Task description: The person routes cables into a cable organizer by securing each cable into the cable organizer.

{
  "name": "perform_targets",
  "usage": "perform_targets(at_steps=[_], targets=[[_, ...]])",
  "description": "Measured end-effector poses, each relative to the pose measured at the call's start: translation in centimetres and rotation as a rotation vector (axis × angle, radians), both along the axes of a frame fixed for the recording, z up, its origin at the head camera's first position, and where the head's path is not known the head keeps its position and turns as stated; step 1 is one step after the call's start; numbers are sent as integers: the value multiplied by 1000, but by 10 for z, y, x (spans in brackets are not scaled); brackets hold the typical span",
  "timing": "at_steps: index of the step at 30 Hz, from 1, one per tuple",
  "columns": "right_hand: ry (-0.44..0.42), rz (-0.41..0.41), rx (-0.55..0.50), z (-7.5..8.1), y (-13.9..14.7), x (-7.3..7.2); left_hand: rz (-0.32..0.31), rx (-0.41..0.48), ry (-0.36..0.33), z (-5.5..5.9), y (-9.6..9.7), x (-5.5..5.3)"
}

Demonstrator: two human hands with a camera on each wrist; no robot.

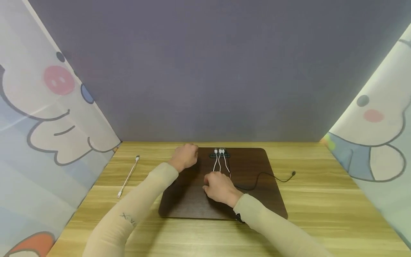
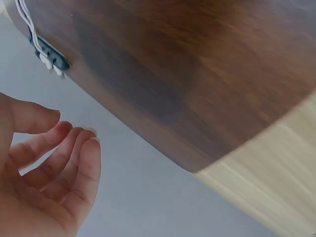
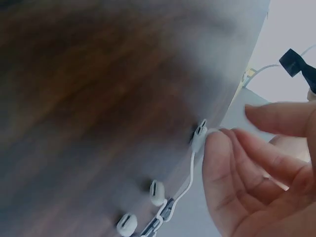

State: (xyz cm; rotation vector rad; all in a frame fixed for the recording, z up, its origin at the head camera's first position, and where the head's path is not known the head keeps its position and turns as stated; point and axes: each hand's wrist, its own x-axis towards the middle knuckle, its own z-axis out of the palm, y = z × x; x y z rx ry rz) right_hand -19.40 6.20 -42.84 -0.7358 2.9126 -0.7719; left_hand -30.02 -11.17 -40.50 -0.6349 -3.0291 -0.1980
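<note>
A dark brown board (image 1: 250, 162) lies on the table. At its back edge sits a dark green cable holder (image 2: 58, 59) with several white cables (image 1: 226, 163) in it. My left hand (image 1: 185, 156) hovers by the board's back left corner, fingers loosely bent and holding nothing. Over the middle of the board is my right hand (image 1: 221, 186), its thumb apart from the fingers. In the right wrist view, its fingertips are right beside a white cable plug (image 3: 199, 137). Two more white plugs (image 3: 157, 192) lie on the board nearer the holder.
On the table left of the board lies a short white cable (image 1: 128, 177). A thin black cable (image 1: 260, 174) runs from the board onto the table at right. Behind the table rises a grey panel (image 1: 221, 78); cartoon-printed sheets (image 1: 35, 117) flank both sides.
</note>
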Motion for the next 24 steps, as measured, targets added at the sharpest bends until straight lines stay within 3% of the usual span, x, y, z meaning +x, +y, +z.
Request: perform_targets(at_steps=[4,9,16,20,24], targets=[[42,55,8,-1,-7,0,17,41,18,2,-16,2],[65,102,-2,1,-16,1,39,60,106,1,-38,4],[95,194,26,2,-27,1,84,88,174,-3,-68,4],[103,228,41,3,-33,2,155,79,156,-2,-89,2],[92,251,44,3,-39,1,225,72,91,1,-112,3]])
